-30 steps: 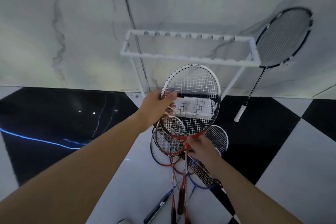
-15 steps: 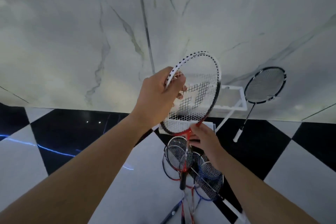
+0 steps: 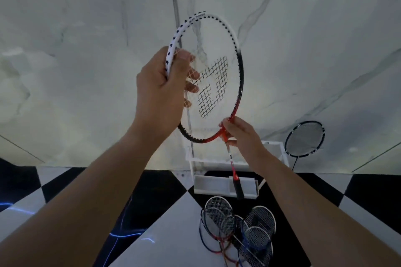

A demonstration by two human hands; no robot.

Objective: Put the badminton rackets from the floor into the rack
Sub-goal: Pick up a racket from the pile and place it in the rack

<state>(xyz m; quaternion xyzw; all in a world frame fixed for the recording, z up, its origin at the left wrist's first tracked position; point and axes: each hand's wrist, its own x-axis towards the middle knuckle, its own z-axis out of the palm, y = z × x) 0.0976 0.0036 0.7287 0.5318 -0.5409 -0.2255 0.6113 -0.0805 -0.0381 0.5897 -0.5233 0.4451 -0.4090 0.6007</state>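
Since a second ago we have lifted the red-and-white racket [image 3: 217, 76] head-up before the wall, its grip hanging over the white rack [image 3: 225, 186]. Our left hand [image 3: 162, 91] wraps fingers round the frame's rim; our right hand [image 3: 240, 136] pinches its throat. Other rackets [image 3: 236, 225] lie heaped on the floor [image 3: 165, 243].

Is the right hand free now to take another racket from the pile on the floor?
Probably not. The right hand pinches the held racket at its throat, and the left hand grips the frame. The pile of rackets lies uncovered below, near the rack.
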